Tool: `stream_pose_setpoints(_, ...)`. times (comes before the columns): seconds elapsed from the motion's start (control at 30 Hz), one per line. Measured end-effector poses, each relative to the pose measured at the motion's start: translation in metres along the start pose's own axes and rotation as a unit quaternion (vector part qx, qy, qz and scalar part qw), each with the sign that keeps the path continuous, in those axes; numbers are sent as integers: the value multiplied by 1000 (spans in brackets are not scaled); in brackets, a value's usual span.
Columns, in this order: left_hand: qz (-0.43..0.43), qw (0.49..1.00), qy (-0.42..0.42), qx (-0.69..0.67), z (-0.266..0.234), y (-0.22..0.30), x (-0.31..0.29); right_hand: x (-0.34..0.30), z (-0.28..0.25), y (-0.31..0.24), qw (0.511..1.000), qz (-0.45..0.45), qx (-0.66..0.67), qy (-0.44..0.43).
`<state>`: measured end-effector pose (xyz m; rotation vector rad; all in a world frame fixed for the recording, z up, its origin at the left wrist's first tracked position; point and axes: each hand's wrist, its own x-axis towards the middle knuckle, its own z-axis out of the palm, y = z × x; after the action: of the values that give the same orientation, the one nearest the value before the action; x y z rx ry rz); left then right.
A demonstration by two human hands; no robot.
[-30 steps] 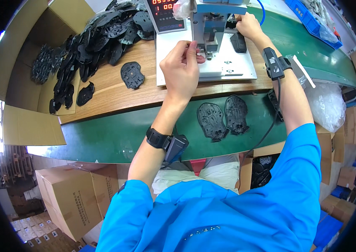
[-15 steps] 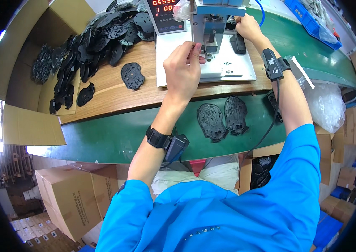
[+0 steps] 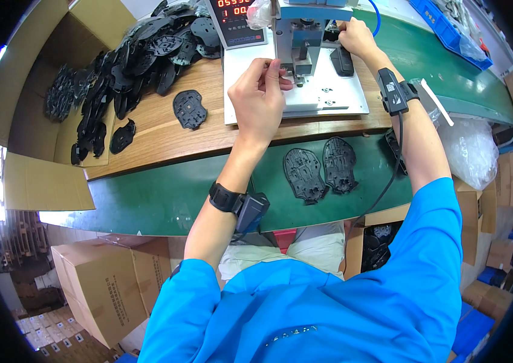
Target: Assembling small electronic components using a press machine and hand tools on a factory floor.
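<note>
Bending its fingers in, the left hand (image 3: pixel 259 97) is at the front of a grey and blue machine (image 3: pixel 285 45). The thumb is up close to the other fingers. The fingers hide the spot, so I cannot tell if they hold a small thing. The right hand (image 3: pixel 358 37) is up at the right side of the machine, and its fingertips go out of sight there. I cannot tell if it grips anything.

The machine stands on a white plate (image 3: pixel 241 91). A black block (image 3: pixel 342 62) sits on that plate, just below the right hand. A box with red lights (image 3: pixel 244 37) is at the left of the machine, and a blue tube (image 3: pixel 379 21) bends down at its right.

One flat black part (image 3: pixel 190 109) lies on the brown wood board (image 3: pixel 153 136), left of the left hand. Two more black parts (image 3: pixel 304 175) lie side by side on the green table (image 3: pixel 147 199), nearer to the person. A big pile of black parts (image 3: pixel 165 45) is on the board at the far left, by an open brown box (image 3: pixel 45 181). On the right side are a blue tray (image 3: pixel 468 54) and a clear plastic bag (image 3: pixel 473 154).
</note>
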<state>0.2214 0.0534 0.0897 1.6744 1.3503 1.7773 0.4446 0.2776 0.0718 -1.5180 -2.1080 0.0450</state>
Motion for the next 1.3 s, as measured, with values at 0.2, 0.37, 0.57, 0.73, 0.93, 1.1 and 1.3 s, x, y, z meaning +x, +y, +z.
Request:
stream_pose_setpoints(0.2,-13,1000,16,-12,2,-2,-1,-2,-1,-3,1000,-2,3,1)
stream_pose_setpoints(0.37,-29,999,26,-18,5,0,0,-1,-2,-3,1000,-2,-3,2)
stream_pose_setpoints(0.57,-23,997,57,-40,8,-1,-2,-7,-5,-8,998,-27,30,46)
stream_pose_setpoints(0.73,-36,997,48,-42,6,-4,-5,-9,-9,-13,999,-25,21,42)
stream_pose_setpoints(0.93,-3,998,61,-28,-2,3,-13,-7,-1,1,1000,6,0,11)
stream_pose_setpoints(1.1,35,999,34,-17,-2,3,-7,-1,1,-1,1000,-10,0,20)
stream_pose_setpoints(1.3,62,998,15,-9,0,-7,-8,-2,0,-3,1000,-9,-2,18)
